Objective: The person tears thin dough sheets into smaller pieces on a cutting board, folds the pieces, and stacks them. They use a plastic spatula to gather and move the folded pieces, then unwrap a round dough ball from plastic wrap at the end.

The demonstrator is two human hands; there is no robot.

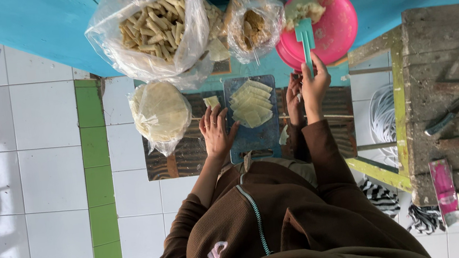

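Gripping a teal spatula [305, 41], right hand [314, 86]; left hand [216, 132] lies flat, fingers spread.

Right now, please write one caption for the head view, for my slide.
Left hand rests beside a blue cutting board of wrappers; right hand holds a teal spatula at a pink bowl.

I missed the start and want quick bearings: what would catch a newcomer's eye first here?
Probably the pink bowl at upper right, where the right hand holds a teal spatula. Next, the big clear bag of pale rolled sticks at top left. The left hand rests beside cut wrappers on the blue board.
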